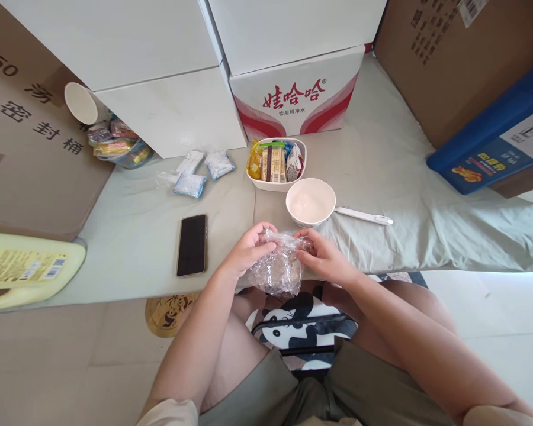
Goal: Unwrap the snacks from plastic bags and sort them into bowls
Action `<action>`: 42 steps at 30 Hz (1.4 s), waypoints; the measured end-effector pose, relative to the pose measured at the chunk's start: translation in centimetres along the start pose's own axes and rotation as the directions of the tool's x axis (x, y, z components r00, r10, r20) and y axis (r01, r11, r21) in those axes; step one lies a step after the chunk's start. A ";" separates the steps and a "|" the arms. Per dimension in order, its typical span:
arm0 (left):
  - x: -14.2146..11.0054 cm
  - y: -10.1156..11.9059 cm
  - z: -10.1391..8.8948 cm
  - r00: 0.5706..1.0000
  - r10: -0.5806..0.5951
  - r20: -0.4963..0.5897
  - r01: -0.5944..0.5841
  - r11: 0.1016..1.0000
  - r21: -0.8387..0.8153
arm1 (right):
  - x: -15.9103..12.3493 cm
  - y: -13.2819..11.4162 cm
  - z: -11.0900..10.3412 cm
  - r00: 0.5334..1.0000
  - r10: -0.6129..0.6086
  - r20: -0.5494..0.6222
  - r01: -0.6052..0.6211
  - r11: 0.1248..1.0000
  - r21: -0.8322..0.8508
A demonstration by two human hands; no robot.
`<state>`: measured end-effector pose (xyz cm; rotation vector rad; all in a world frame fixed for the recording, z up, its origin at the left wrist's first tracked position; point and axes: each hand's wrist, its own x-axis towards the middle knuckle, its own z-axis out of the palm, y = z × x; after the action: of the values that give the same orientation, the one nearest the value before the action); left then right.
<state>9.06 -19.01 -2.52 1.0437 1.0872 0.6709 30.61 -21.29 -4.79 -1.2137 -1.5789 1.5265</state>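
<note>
Between my hands hangs a crinkled clear plastic bag (277, 269), its contents hard to make out through the shine. My left hand (252, 248) pinches the upper left of the bag with thumb and fingers. On the other side my right hand (322, 254) grips the bag's upper right edge. Just beyond the hands stands a white paper bowl (311, 202). A white box cutter (365, 216) lies to the right of the bowl. Behind it sits a white tub (275, 185) holding several wrapped snacks (273, 163).
A black phone (192, 245) lies left of my hands. Several small white-blue packets (190, 185) are farther back. Cartons (299, 97) line the rear. A yellow jug (31, 269) stands left, a blue container (493, 142) right. The cloth-covered table's front edge is near my knees.
</note>
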 end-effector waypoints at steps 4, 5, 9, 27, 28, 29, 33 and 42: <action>0.0 -0.1 0.0 1.000 0.007 0.010 -0.007 1.000 0.022 | 0.0 -0.1 0.0 1.000 -0.004 -0.004 0.004 1.000 -0.029; 0.0 -0.1 0.0 1.000 0.009 0.013 -0.010 1.000 0.030 | 0.0 -0.1 0.0 1.000 -0.007 -0.005 0.007 0.999 -0.036; -0.1 0.1 0.3 1.000 0.017 0.020 -0.019 0.996 0.091 | 0.0 -0.3 -0.1 1.000 -0.015 -0.001 0.014 0.996 -0.086; -0.2 -0.8 1.4 0.989 0.073 0.128 -0.134 0.810 0.571 | -0.4 -1.0 0.1 0.995 -0.054 0.088 0.081 0.938 -0.338; -0.1 -0.8 1.4 0.989 0.072 0.127 -0.131 0.813 0.567 | -0.4 -1.0 0.1 0.995 -0.053 0.089 0.081 0.938 -0.337; -0.1 -0.7 1.4 0.990 0.069 0.123 -0.127 0.818 0.560 | -0.4 -1.0 0.2 0.995 -0.052 0.089 0.079 0.939 -0.335; 0.0 -0.7 1.3 0.992 0.060 0.113 -0.113 0.828 0.550 | -0.3 -1.1 0.2 0.995 -0.055 0.087 0.081 0.940 -0.331; 0.1 -0.7 1.3 0.993 0.050 0.108 -0.101 0.826 0.554 | -0.3 -0.9 0.2 0.993 -0.066 0.093 0.094 0.938 -0.334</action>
<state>10.29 -19.68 -3.04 1.6149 1.1999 0.3594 30.41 -21.58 -3.84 -1.2616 -1.9805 1.3013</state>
